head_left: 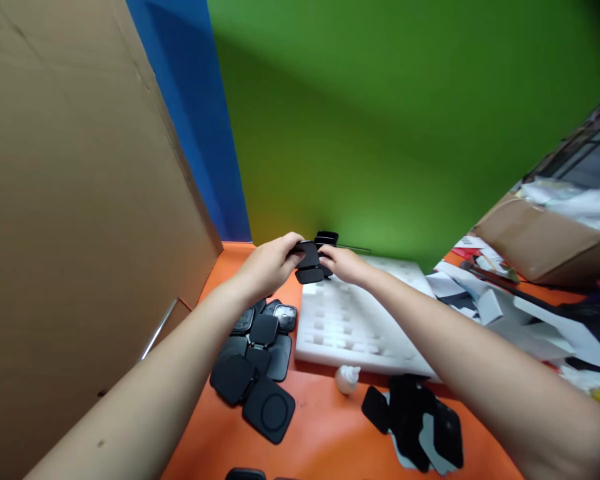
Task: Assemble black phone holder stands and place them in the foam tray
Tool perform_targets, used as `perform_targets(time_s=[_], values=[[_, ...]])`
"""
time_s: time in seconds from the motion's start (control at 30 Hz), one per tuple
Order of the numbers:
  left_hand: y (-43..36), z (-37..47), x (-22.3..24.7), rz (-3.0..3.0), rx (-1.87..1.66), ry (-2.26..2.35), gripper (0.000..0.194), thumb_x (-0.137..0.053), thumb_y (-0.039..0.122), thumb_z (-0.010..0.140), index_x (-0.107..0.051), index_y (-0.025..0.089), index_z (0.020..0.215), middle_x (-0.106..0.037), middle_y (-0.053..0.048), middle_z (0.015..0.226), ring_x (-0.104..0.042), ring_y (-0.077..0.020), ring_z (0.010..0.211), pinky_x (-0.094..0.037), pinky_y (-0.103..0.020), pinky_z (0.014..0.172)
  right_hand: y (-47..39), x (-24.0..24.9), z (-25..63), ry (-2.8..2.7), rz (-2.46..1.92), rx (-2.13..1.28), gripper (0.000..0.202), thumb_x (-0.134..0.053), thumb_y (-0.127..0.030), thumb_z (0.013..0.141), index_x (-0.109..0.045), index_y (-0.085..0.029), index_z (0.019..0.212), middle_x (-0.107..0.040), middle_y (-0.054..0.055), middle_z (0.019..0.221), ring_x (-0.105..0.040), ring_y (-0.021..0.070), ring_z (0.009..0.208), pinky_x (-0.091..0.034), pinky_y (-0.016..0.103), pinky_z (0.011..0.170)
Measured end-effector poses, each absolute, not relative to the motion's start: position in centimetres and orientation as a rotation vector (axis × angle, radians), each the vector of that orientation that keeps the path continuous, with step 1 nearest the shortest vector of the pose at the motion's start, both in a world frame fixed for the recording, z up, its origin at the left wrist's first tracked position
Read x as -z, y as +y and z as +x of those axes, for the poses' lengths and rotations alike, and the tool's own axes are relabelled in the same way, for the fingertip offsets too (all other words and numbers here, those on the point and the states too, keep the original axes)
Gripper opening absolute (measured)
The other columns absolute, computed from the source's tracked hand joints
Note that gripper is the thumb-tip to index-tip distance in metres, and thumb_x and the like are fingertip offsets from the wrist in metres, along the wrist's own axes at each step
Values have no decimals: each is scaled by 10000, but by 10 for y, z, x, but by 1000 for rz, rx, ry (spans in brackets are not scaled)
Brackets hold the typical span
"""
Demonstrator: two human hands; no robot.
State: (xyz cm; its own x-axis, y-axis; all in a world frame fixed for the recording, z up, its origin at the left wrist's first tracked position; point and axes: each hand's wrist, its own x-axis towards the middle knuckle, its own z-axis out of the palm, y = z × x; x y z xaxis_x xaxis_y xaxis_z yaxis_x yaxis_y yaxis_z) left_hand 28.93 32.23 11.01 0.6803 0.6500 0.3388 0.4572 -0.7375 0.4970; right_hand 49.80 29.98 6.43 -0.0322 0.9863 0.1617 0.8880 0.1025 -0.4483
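My left hand [273, 263] pinches a black folding wireless charger [309, 255], whose flat hinged panels hang over the far left corner of a white foam tray [307, 350]. From the other side, my right hand [349, 265] is closed with its fingertips on the dark edge of the charger. Whether that edge belongs to the same piece or to a second one behind it cannot be made out. Another black piece [326, 238] stands just beyond the fingers. Below my left forearm lies a heap of similar black hinged chargers [264, 330], one showing a round ring [274, 412].
A small white bottle [347, 379] stands before the tray. Black and grey flat sheets [413, 423] lie on the orange table [325, 433]. A cardboard wall [90, 200] rises on the left and a green panel [370, 133] behind. Paper scraps [523, 330] and a carton [545, 240] are right.
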Motion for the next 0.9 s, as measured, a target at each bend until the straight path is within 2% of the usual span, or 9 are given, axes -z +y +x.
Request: perform_targets(time_s=[0.17,0.23,0.3,0.47,0.57,0.67,0.73,0.8,0.9], values=[[334,320,-103,2614,-626,747,139,-418,231,834,-512,249,934,-611,7,857,-575,-179,769,-384,-246,606,270,-72,496,-1845,-1816,-70,277,-437,-143,790,-583,-168,1024,-602,93,1000,-527,215,920,-395,310,772],[337,328,-95,2640,-584,704,138,-427,243,834,-516,254,938,-615,7,856,-576,-184,769,-382,-247,605,258,-70,495,-1799,-1748,-115,291,-413,-150,806,-570,-180,1049,-609,70,997,-541,183,889,-406,270,740],[339,334,-81,2662,-535,678,127,-440,256,831,-526,252,925,-618,2,839,-577,-189,754,-384,-248,601,253,-60,494,-1795,-1735,-252,248,-400,-206,841,-593,-193,996,-639,40,926,-565,162,808,-413,248,683],[341,347,-59,2711,-468,700,144,-457,217,818,-563,224,915,-623,-28,787,-588,-200,712,-412,-260,600,260,-36,496,-1747,-1855,-332,200,-444,-226,837,-641,-200,862,-673,25,801,-593,169,712,-423,261,632],[326,337,-73,2706,-526,757,301,-498,187,792,-529,229,1089,-604,-65,973,-573,-227,886,-427,-306,741,237,-55,494,-1647,-1893,-263,219,-460,-240,831,-618,-188,974,-663,62,912,-593,193,816,-432,299,712],[279,292,-85,2599,-693,918,512,-456,236,835,-288,240,1318,-467,-87,1245,-451,-231,1124,-360,-351,911,170,-79,475,-1523,-1847,-172,273,-459,-315,841,-573,-188,1055,-641,62,957,-580,186,862,-429,295,736],[227,245,-78,2398,-812,1169,440,-434,316,855,-343,285,1284,-518,-43,1202,-484,-217,1099,-381,-353,907,112,-84,454,-1705,-1830,-430,225,-459,-343,843,-615,-238,966,-654,22,888,-590,172,796,-431,281,694],[164,192,-53,2214,-638,1397,400,-440,371,845,-407,311,1239,-520,-29,1224,-464,-241,1138,-385,-387,923,55,-76,433,-1957,-1774,-757,208,-542,-345,788,-631,-266,959,-662,13,882,-594,189,789,-435,293,685],[75,126,4,2055,-348,1621,560,-467,449,800,-341,230,1300,-461,-90,1300,-438,-302,1171,-394,-470,926,-7,-47,416,-2354,-1496,-940,413,-611,-279,733,-550,-270,1141,-608,30,1121,-517,235,1050,-381,346,875]])
